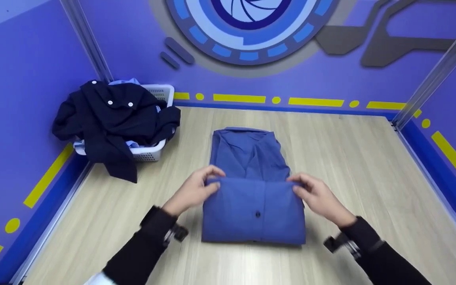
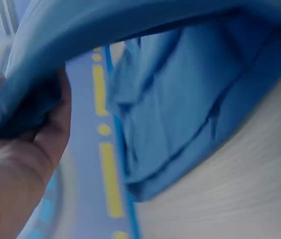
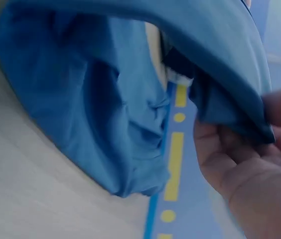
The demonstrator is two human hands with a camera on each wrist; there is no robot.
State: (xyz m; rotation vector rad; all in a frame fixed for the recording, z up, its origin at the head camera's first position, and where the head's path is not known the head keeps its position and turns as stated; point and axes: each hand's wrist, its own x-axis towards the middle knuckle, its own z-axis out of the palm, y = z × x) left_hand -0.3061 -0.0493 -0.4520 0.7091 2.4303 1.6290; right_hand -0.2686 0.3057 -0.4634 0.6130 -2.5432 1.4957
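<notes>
Between the left hand point(image 1: 194, 190) and the right hand point(image 1: 323, 198), a blue shirt point(image 1: 247, 198) spans the grip, each hand pinching one corner of its folded edge between thumb and fingers, with that edge raised. On the near side of the grip, the shirt front carries one dark button point(image 1: 257, 214); beyond the grip, the remaining cloth lies on the wood-grain table point(image 1: 350, 158). Past the left hand, to its left, a white basket point(image 1: 149, 154) bears a dark garment point(image 1: 113, 114) with white buttons point(image 1: 110, 102).
</notes>
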